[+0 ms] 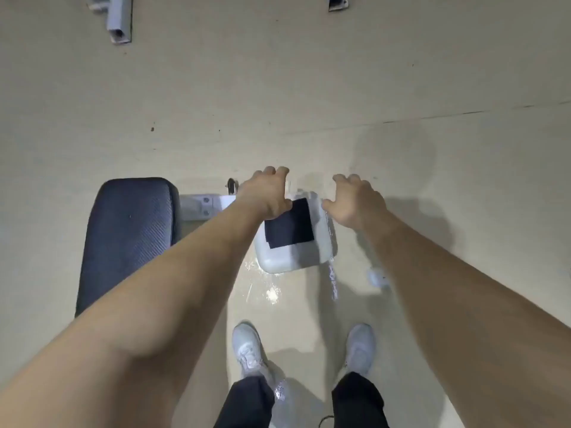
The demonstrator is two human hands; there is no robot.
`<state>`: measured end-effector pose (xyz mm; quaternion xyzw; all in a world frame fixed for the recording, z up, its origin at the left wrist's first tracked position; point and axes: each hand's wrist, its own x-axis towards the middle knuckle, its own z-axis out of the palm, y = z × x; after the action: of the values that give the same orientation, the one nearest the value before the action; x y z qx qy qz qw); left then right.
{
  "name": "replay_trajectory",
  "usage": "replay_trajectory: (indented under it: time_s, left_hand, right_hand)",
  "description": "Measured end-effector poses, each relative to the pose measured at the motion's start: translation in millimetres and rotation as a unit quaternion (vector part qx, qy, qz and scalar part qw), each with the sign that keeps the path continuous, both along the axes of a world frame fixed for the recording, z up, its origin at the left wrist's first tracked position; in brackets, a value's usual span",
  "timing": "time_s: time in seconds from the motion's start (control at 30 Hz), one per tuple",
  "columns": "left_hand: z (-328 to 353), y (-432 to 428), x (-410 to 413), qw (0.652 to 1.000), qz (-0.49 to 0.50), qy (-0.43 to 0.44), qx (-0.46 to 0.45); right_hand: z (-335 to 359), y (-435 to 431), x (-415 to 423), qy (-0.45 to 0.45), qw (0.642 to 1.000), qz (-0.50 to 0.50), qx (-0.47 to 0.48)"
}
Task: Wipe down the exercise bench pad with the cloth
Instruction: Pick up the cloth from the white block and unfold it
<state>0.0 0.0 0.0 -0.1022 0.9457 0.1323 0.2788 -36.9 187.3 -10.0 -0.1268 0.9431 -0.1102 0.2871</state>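
The person stands and reaches both arms down. The cloth [289,225] is a dark, flat square. It lies on a white block [306,251] on the floor [309,88]. The left hand [265,193] is at the far corner of the cloth, with its thumb right at the cloth's edge. Its fingers [275,171] are curled, but I cannot tell if they pinch the cloth yet. The right hand [355,202] hangs just beside the block, on the other side of the cloth. Its fingers [346,179] are spread open and hold nothing. The pad [129,233] is dark and bumpy and sits off to the left of the left hand, a little apart from the cloth. The cloth looks thin, soft and light, so I think it will flop and fold when it is lifted. A good place to take it is the corner by the left thumb, pinched with 2 fingers. The pad looks squashy on top but firm, so it should stay put under a rub.
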Motion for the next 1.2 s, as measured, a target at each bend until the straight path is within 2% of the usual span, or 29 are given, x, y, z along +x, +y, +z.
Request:
replay_trajectory:
  time_s: [0.2, 0.4, 0.5, 0.6, 0.7, 0.87, 1.03, 1.2]
  left_hand:
    - [-146.5, 4.6, 29.9, 0.998, 0.009, -0.054, 0.012]
    - [-271.1, 17.1, 44.2, 1.0, -0.002, -0.021, -0.001]
    - [-303.6, 21.8, 49.0, 1.0, 0.021, -0.003, 0.003]
    - [-318.0, 21.2, 54.0, 0.998, 0.032, 0.053, 0.016]
    - [-304.8, 12.9, 55.1, 0.994, 0.064, 0.076, 0.055]
    - [-253.5, -7.7, 59.3, 0.982, 0.153, 0.033, 0.108]
    - [-187.5, -26.6, 63.5, 0.966, 0.191, 0.059, 0.164]
    - [-97.1, -47.8, 62.3, 0.936, 0.262, 0.133, 0.193]
  right_hand:
    - [-142.4, -7.3, 20.7, -0.042, 0.999, -0.008, 0.007]
    - [-269.4, -19.1, 33.8, -0.101, 0.994, -0.043, -0.022]
    - [-305.8, -25.7, 41.7, -0.076, 0.989, -0.105, -0.065]
    - [-323.7, -30.1, 51.0, -0.05, 0.965, -0.221, -0.133]
    - [-313.7, -30.9, 52.3, -0.073, 0.932, -0.292, -0.202]
    - [-257.1, -37.3, 43.6, -0.139, 0.879, -0.335, -0.31]
    - [-170.0, -75.6, 24.1, -0.186, 0.871, -0.283, -0.355]
    - [-70.3, -128.5, 4.8, -0.143, 0.91, -0.193, -0.338]
